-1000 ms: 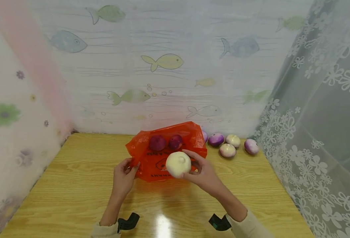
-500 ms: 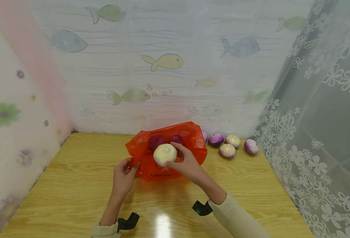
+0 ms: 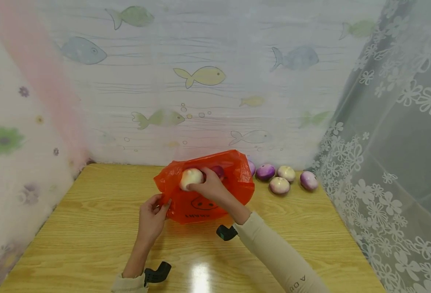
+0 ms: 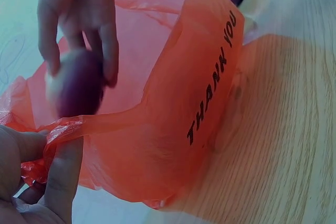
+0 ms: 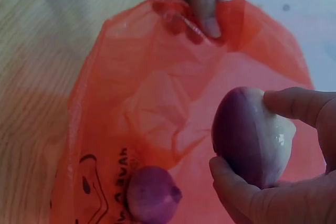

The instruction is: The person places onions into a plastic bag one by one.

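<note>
A purple-and-white turnip (image 3: 192,179) is pinched between the thumb and fingers of my right hand (image 3: 214,188). In the left wrist view the turnip's lower end is inside the mouth of a red plastic bag (image 3: 245,177), behind the near rim. My left hand (image 3: 152,216) pinches the bag's left edge between thumb and fingers, holding the mouth spread. Inside the bag a purple turnip (image 3: 219,171) shows past my right hand; the right wrist view also has a round purple turnip (image 5: 152,195) with a small pointed tip. Black print marks the bag.
Several loose turnips (image 3: 279,185) sit on the wooden table (image 3: 296,236) to the right of the bag, near the back. A fish-patterned curtain (image 3: 215,97) hangs behind the table, and a grey flowered curtain (image 3: 391,162) runs along the right side.
My right hand has moved left and away from me with the turnip, from the bag's near right side to over its left part. My left hand has stayed at the bag's edge.
</note>
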A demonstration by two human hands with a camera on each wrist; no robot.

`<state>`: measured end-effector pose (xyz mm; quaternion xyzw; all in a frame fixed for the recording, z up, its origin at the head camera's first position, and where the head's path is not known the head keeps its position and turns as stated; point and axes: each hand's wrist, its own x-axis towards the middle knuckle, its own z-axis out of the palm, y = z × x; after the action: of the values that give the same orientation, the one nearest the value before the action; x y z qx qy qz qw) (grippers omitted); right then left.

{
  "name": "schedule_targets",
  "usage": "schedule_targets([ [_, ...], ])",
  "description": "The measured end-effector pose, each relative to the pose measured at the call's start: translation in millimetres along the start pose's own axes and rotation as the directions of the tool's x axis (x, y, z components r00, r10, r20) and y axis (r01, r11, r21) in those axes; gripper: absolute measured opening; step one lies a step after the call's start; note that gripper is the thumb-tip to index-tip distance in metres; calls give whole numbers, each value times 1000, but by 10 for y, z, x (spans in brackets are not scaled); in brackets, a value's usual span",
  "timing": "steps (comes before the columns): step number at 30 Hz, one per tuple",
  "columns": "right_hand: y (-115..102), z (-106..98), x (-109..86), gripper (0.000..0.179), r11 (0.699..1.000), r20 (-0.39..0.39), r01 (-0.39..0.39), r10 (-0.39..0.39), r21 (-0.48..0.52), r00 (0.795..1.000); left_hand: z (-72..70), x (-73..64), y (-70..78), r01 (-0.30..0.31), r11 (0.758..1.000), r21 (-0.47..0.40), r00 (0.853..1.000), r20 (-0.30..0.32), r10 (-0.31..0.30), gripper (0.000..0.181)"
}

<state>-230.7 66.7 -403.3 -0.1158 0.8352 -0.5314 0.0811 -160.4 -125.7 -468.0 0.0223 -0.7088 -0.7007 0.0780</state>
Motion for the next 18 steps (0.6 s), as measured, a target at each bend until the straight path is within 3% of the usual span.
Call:
schedule_targets([
  [9,114,109,370,63,1000,-17,23,-23,6,1000,-27,-9,-17,-27,1000,16,1000,-1,27,24],
  [18,229,189,546,59,995,-25,32,-29,95,999,-39,-17,-8,-20,1000,13,1000,7,20,26],
])
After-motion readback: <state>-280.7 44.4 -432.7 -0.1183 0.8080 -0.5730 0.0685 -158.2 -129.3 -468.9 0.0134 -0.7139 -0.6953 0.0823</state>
